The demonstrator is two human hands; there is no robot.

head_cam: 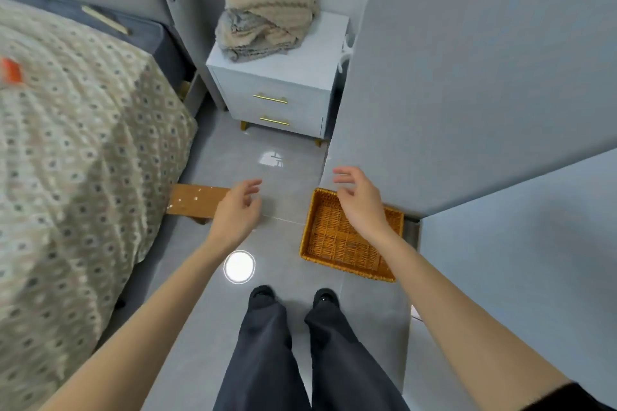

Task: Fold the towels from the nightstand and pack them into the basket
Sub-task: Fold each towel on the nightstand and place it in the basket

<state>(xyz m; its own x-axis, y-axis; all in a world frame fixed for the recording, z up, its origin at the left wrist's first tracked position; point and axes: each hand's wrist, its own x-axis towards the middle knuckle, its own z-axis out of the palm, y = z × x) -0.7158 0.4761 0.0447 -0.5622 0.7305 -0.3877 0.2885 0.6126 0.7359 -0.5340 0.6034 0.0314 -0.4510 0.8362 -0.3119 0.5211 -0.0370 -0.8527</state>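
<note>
Here both hands reach out in front of the person, holding nothing. The left hand (238, 207) has its fingers (252, 184) loosely spread and slightly curled. The right hand (359, 203) looks much the same, its fingers (344, 173) relaxed and apart, the thumb bent inward.

The towels (267, 10), a beige one bundled over a grey one, lie in a crumpled heap well beyond the fingertips of both hands, on top of the white nightstand (277, 87). That nightstand, with two gold drawer handles, stands straight ahead of the fingers, beside the grey wall.

The woven basket (334, 243) sits on the tiled floor (290, 177) beneath the right hand's fingers and palm, its wicker bottom showing. A brown wooden board (197, 200) pokes out from under the bed (83, 143), just left of the left hand's fingers, and the bed's patterned cover spreads further left. A round light reflection (239, 266) shines on the floor behind the left fingers, near the wrist, with black shoes (262, 294) closer to the person.
</note>
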